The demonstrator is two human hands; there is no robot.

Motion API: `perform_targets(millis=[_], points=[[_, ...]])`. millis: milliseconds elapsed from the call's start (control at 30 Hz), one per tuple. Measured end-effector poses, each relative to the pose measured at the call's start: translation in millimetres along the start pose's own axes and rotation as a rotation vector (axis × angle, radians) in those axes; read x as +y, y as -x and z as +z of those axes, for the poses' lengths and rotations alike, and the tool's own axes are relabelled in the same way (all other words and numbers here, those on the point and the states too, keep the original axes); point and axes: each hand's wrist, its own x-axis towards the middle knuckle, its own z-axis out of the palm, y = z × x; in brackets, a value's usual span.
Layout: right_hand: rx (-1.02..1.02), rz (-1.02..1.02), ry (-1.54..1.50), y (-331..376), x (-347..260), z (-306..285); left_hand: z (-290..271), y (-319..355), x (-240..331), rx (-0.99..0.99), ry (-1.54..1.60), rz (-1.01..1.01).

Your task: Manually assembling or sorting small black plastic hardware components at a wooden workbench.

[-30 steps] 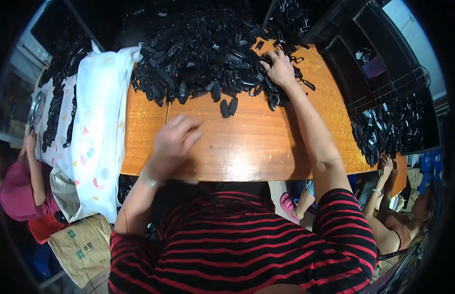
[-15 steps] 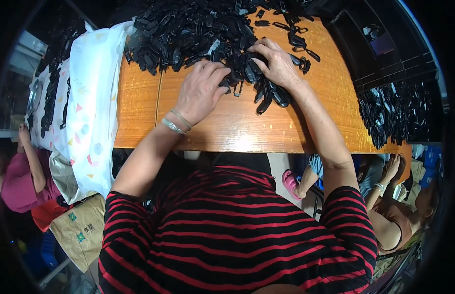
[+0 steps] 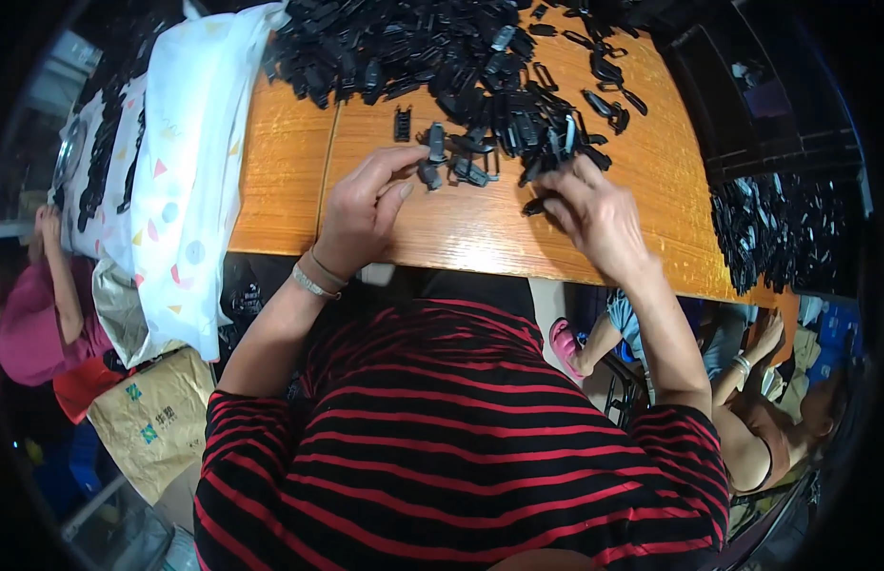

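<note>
Small black plastic parts lie heaped in a large pile (image 3: pixel 394 48) at the far side of the wooden table. My left hand (image 3: pixel 361 209) is left of a few loose parts, thumb and index finger apart. Its index fingertip is at a black clip-like part (image 3: pixel 435 141), with nothing visibly held. A narrow black frame piece (image 3: pixel 403 124) lies just beyond that hand. My right hand (image 3: pixel 599 214) is over the near right edge of a smaller cluster of parts (image 3: pixel 518 124). Its fingers are bent and blurred, and a small black part (image 3: pixel 534 206) lies by the fingertips.
A white patterned plastic sheet (image 3: pixel 189 152) hangs over the table's left side. More black parts (image 3: pixel 775 228) fill a dark container at the right. Other people sit at both sides, one with a bare arm (image 3: pixel 761 347) at the right. A brown paper bag (image 3: pixel 156 423) stands lower left.
Both hands have drawn back toward me from the pile, the right one also moving right. Several parts now lie spread out nearer the table's front. The view has shifted slightly.
</note>
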Motion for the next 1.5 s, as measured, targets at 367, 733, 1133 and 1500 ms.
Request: perform_targets(millis=[367,733,1133,1500], points=[[-0.015,0.032,-0.002,-8.0,-9.4,16.3,2.0,-15.8,-5.6,-0.171,-0.349,0.136],[0.12,0.045,-0.071,-18.7,-15.0,28.3,-3.6,-11.4,-7.2,-0.158,-0.307,0.132],[0.384,0.138,-0.534,-33.6,-72.3,73.1,28.2,5.8,24.0,0.171,0.889,-0.494],[0.323,0.238,-0.817,-33.8,-73.1,72.2,25.9,2.7,11.3,0.097,0.989,-0.561]])
